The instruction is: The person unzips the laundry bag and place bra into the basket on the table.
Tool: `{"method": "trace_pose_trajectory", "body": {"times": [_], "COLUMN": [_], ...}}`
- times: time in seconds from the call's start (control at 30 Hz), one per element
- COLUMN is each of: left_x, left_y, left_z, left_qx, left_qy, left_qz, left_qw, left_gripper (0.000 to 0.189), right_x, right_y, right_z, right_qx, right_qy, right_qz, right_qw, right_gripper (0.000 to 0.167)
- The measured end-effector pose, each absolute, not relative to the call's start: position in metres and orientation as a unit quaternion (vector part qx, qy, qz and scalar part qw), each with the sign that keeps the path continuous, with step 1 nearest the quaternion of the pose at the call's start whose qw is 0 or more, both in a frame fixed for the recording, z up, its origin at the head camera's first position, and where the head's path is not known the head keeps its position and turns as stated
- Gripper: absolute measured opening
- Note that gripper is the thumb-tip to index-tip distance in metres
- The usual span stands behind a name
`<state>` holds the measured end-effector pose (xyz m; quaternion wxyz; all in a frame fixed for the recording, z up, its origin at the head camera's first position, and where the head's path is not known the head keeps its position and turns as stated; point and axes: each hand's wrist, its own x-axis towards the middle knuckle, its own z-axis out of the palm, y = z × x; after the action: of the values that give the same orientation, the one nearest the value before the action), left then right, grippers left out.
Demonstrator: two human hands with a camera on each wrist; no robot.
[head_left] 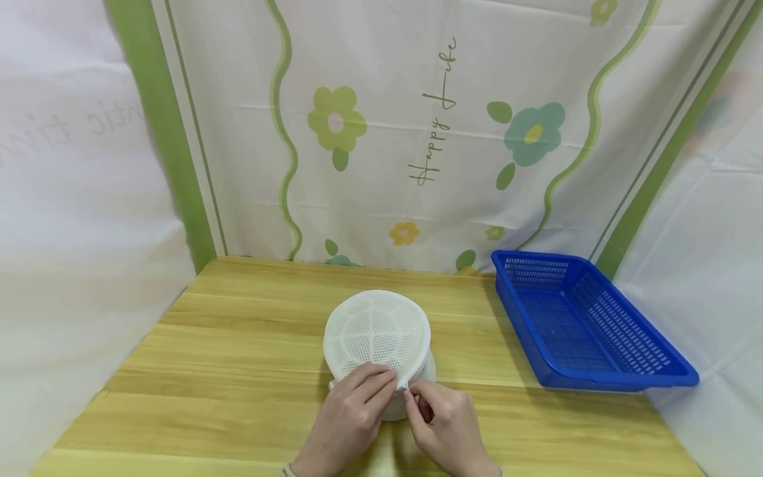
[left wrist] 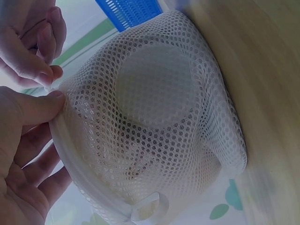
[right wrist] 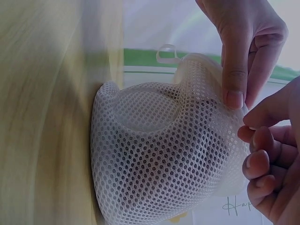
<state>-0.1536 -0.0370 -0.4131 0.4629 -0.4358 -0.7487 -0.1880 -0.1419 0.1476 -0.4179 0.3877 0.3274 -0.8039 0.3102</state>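
Observation:
A white mesh laundry bag (head_left: 375,331) with a round top stands on the wooden table in front of me. My left hand (head_left: 354,414) lies over the near part of its rim and pinches the edge between thumb and fingers, as the left wrist view shows. Just right of it, my right hand (head_left: 447,421) pinches a small zipper pull (head_left: 406,386) at the rim. Both wrist views show a pale round shape (left wrist: 154,86) at the bag's side; what it is I cannot tell. A fabric loop (right wrist: 167,54) sticks out from the rim.
A blue plastic basket (head_left: 545,361) with slotted walls stands at the table's right side. The wooden tabletop (head_left: 238,371) reaches back to a flower-printed curtain (head_left: 369,192), and pale cloth hangs at both sides.

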Motion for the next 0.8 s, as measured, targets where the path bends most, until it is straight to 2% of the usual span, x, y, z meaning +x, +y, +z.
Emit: {"method": "trace_pose_trajectory", "body": {"times": [0.4, 0.8], "left_x": [-0.1541, -0.1548], "left_y": [-0.0377, -0.0388], "left_z": [-0.4115, -0.4123], "left_qx": [-0.442, -0.444], "left_qy": [-0.742, -0.747], "left_qz": [-0.195, -0.193], "left_qw": [0.464, 0.457], "left_gripper": [0.032, 0.035], "right_x": [-0.1406, -0.1446], "right_y": [0.1480, 0.1510], "right_z": [-0.4155, -0.4197], "right_qx": [0.299, 0.271], "right_qy": [-0.814, -0.808], "right_qz": [0.314, 0.302], "right_qw": [0.387, 0.428], "right_gripper": [0.018, 0.018]}}
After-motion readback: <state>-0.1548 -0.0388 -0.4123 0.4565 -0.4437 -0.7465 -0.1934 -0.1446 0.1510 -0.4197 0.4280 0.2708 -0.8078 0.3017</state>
